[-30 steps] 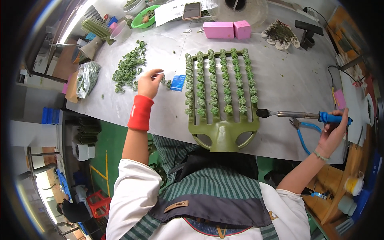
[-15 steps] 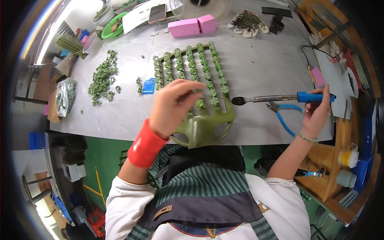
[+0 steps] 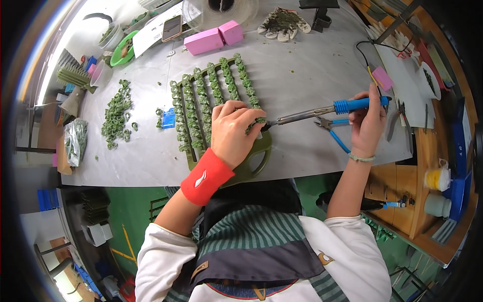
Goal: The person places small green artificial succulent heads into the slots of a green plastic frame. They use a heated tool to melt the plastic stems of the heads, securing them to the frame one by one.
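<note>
My right hand (image 3: 366, 123) grips a soldering iron (image 3: 307, 115) by its blue handle. Its dark tip points left and meets, or nearly meets, a small green leafy piece (image 3: 258, 121) pinched in the fingers of my left hand (image 3: 232, 130). A red wristband is on my left wrist. Beneath that hand lies an olive-green slotted plastic frame (image 3: 264, 143), its bars lined with rows of small green rosettes (image 3: 205, 103). The hand hides part of the near end of the frame.
Left of the frame are a heap of loose green rosettes (image 3: 114, 118) and a blue card (image 3: 168, 118). Blue-handled pliers (image 3: 334, 133) lie under the iron. Pink blocks (image 3: 204, 41), a phone (image 3: 172, 28) and a soiled glove (image 3: 284, 24) are at the back. A black cord (image 3: 359, 50) runs at right.
The iron has come left and its tip now reaches the green piece in my left hand. My left hand has turned and lowered toward the frame. The view has shifted slightly.
</note>
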